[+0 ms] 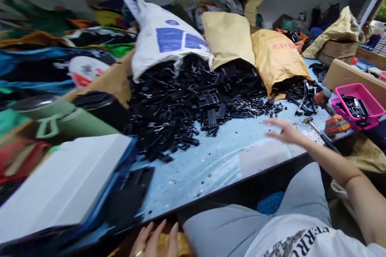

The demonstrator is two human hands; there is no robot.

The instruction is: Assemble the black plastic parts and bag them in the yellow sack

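Observation:
My right hand [285, 131] reaches over the blue tabletop [211, 164], slightly blurred. Its fingers are apart and nothing shows in them. Just beyond it lie small black parts [271, 108], at the edge of a large heap of black plastic pieces [181, 104]. At the bottom edge, below the table's front, is my left hand [155, 241], fingers stretched out and apart. Something yellow-brown [181, 245] is beside and partly under those fingers; its kind is unclear. A ring is on one finger.
Black pieces spill from a white sack [171, 36], a tan sack [229, 40] and a yellow sack [279, 58]. At right are an orange power drill [336, 125] and a pink basket [375, 102]. A white box [66, 180] and a green tumbler [81, 120] stand left.

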